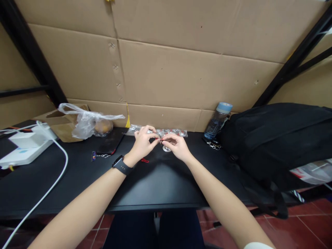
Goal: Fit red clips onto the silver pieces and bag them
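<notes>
My left hand (pixel 145 141) and my right hand (pixel 176 146) meet above the desk, each in a pinch at the fingertips. Between them is a thin red piece (pixel 160 139), like a cord or small strip, too small to make out fully. A clear round disc, like a suction cup (pixel 166 149), shows just below my right fingers; whether it hangs from the red piece I cannot tell. Behind the hands lies a clear plastic bag (pixel 181 132) with several clear discs and red bits in it. A small red loop (pixel 144 160) lies on the desk near my left wrist.
On the black desk (pixel 160 190), a phone (pixel 110 143) with a charm lies left. Farther left are a tied plastic bag (pixel 89 124), a cardboard box (pixel 64 126) and a white power strip (pixel 28 148) with cable. A water bottle (pixel 218 121) and black backpack (pixel 280 145) stand right.
</notes>
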Motion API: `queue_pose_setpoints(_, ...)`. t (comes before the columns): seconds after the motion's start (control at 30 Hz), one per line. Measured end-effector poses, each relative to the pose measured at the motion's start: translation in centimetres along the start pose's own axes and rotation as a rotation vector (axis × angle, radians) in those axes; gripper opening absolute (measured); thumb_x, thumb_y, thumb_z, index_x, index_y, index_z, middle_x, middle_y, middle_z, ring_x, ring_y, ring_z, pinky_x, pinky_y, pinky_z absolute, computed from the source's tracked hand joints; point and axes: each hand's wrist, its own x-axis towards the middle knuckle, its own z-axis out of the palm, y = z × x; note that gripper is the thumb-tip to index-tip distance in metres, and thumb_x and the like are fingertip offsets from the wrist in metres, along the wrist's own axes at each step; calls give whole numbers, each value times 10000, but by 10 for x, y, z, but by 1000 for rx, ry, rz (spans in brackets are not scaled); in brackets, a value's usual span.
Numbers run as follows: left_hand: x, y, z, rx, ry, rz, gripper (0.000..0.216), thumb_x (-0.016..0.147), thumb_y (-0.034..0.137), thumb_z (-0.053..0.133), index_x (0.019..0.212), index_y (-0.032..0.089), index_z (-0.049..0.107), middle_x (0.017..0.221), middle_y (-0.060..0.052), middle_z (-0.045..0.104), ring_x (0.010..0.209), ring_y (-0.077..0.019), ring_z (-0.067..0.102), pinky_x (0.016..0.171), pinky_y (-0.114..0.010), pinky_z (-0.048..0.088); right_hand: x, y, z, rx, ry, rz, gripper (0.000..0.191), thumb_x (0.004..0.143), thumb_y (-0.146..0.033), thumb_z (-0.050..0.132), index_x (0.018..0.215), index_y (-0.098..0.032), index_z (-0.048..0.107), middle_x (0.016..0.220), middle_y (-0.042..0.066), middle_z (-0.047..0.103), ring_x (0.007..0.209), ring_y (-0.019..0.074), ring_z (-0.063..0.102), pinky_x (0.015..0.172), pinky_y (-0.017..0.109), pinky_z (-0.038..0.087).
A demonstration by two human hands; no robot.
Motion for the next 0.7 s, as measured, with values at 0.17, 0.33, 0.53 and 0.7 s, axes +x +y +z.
queue_pose_setpoints(0.17, 2, -9, 2, -65, -115, 4, 190, 908, 378, 637, 831, 256, 761, 1117, -41, 643, 1108, -248, 557, 985, -427, 389, -1, -5, 0, -249, 16, -88, 190, 890, -396, 666, 857, -211, 696, 1032, 74, 646, 903, 197, 643, 706, 291, 545)
queue_pose_setpoints(0.33, 4, -18, 0, -175, -160, -88, 273, 985, 394, 503, 1071, 277, 734, 1140, -43, 656, 1116, -227, 583, 1001, -392, 427, -1, -1, -2, -440, -38, -150, 125, 922, -296, 615, 864, -204, 677, 1067, 81, 592, 945, 199, 606, 674, 282, 512)
queue_pose_setpoints(0.53, -3, -12, 10, -74, -344, 22, 235, 886, 504, 646, 1004, 336, 761, 1189, -21, 637, 1192, -276, 522, 1007, -440, 373, -1, 0, -4, -503, -60, -168, 64, 922, -205, 605, 888, -204, 659, 1092, 74, 570, 1030, 198, 576, 753, 289, 495)
queue_pose_setpoints(0.7, -7, -16, 18, 14, -392, 16, 160, 854, 447, 696, 939, 334, 771, 1105, -13, 664, 1131, -273, 522, 958, -425, 332, -2, 4, -4, -530, -116, -196, 53, 901, -188, 641, 852, -193, 659, 1046, 61, 577, 1042, 202, 566, 914, 351, 461)
